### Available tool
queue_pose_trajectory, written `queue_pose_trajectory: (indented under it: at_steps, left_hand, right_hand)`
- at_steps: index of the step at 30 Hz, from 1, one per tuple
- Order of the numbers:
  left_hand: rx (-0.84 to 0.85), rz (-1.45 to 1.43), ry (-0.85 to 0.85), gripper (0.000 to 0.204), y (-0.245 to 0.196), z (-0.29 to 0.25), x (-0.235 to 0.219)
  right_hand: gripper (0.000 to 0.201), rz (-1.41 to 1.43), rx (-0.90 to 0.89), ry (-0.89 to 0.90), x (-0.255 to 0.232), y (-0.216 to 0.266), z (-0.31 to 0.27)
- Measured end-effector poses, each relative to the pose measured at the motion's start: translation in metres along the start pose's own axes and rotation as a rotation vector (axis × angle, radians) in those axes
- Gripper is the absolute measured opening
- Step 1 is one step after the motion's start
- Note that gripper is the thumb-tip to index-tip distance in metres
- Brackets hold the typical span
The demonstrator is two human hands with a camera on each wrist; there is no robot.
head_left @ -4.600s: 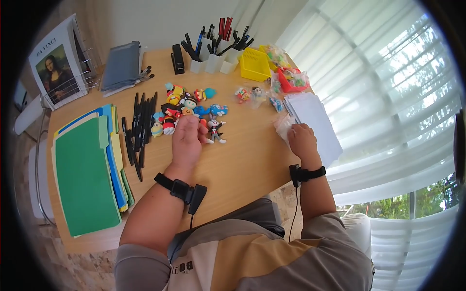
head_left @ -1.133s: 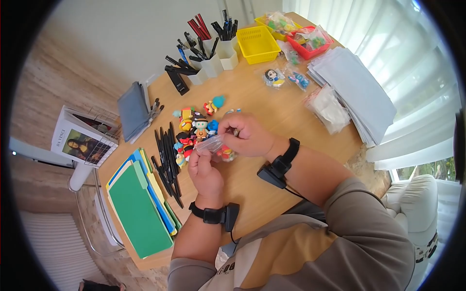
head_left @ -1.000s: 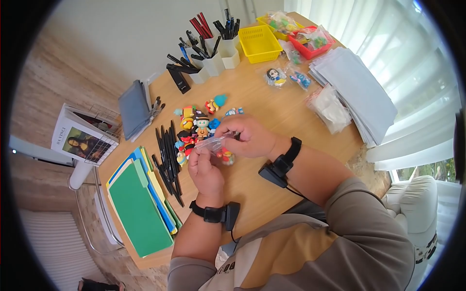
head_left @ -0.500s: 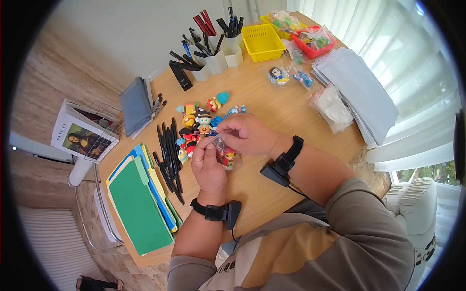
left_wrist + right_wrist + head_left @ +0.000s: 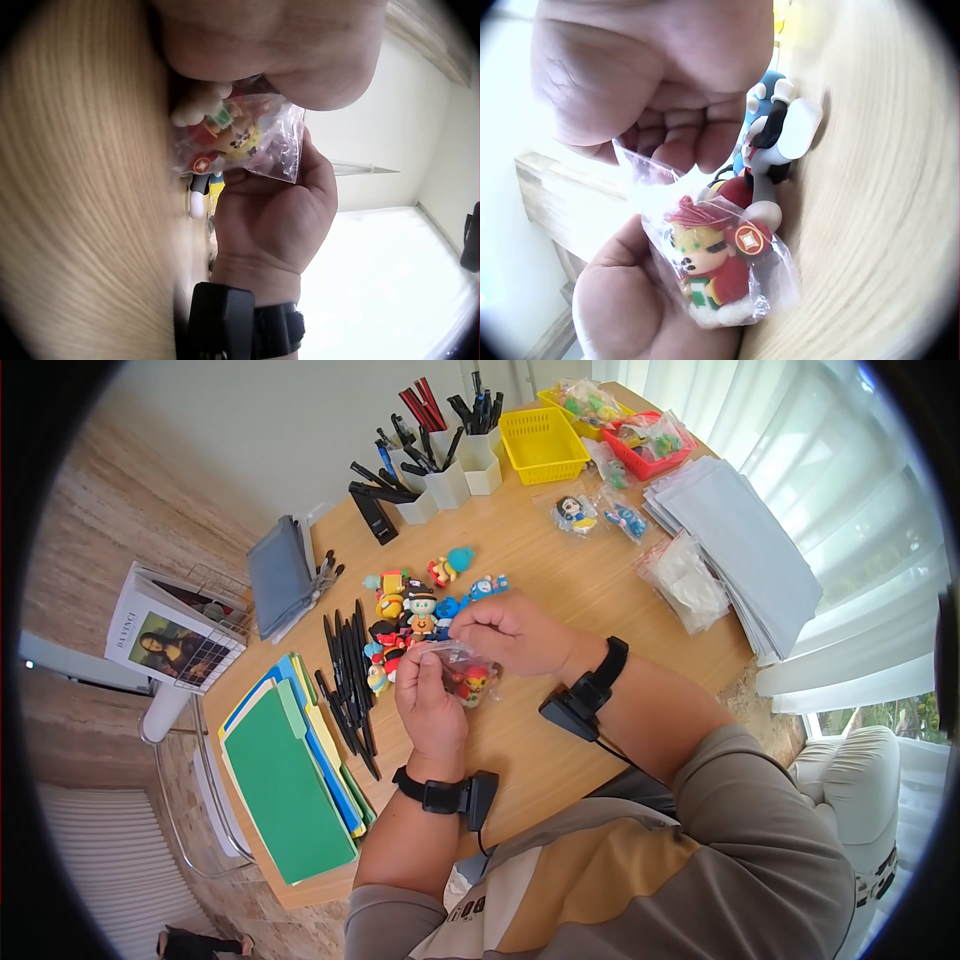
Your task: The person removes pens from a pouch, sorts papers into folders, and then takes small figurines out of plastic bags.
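Between both hands hangs a small clear plastic bag (image 5: 769, 259) with a red and yellow toy figurine (image 5: 712, 266) inside. My left hand (image 5: 432, 705) pinches the bag's upper edge between thumb and fingers. My right hand (image 5: 515, 635) grips the opposite upper corner with curled fingers. In the right wrist view the figurine sits low in the bag, close over the table. Just beyond the hands lies a cluster of loose toy figurines, among them one in a dark hat (image 5: 421, 612) and a blue one (image 5: 488, 587); the hands partly hide this group.
Black pens (image 5: 348, 690) and green folders (image 5: 285, 795) lie left. Pen holders (image 5: 447, 488), a stapler (image 5: 373, 518) and a yellow basket (image 5: 545, 448) stand behind. Right are a red basket (image 5: 655, 463), a bagged figurine (image 5: 574, 514), a pack of plastic bags (image 5: 688, 585) and paper sheets (image 5: 745, 550).
The right hand has come from the pack of plastic bags to meet the left. Over the last second the bag has swung down and the figurine in it shows more fully.
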State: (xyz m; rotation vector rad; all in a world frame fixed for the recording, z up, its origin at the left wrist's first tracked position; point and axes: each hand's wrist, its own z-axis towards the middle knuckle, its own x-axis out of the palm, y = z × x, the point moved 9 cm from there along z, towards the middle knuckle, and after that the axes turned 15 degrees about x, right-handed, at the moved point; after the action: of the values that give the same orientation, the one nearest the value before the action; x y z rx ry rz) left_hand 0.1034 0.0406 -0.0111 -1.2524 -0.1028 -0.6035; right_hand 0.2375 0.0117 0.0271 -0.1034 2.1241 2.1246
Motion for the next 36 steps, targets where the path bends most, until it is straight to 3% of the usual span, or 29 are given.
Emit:
queue_pose_trajectory:
  at_steps: [4,6,9,22,27,29,36]
  left_hand:
    - [0.015,0.031,-0.058,0.016,-0.003,0.001,0.001]
    - [0.000,0.035,-0.056,0.016,-0.005,0.001,0.002]
    - [-0.033,0.048,-0.043,0.014,-0.001,0.000,-0.001]
    - [-0.112,0.050,0.021,0.007,0.004,-0.002,-0.002]
    - [0.117,0.106,-0.023,0.005,-0.014,0.002,0.001]
    - [0.238,0.386,0.142,0.001,-0.025,0.002,0.010]
    - [0.197,0.250,0.176,0.001,-0.022,0.003,0.014]
  right_hand:
    - [0.015,0.076,-0.043,0.043,0.003,-0.004,0.001]
    - [0.013,0.252,0.119,0.171,0.011,-0.010,-0.001]
    - [0.014,0.333,0.147,0.266,0.019,-0.006,-0.003]
    - [0.012,0.252,0.107,0.261,0.018,-0.015,0.002]
    - [0.012,0.307,0.132,-0.001,0.002,-0.026,0.009]
    - [0.012,0.354,0.114,0.064,0.005,-0.022,0.008]
    - [0.008,0.345,0.096,0.207,0.012,-0.015,0.004]
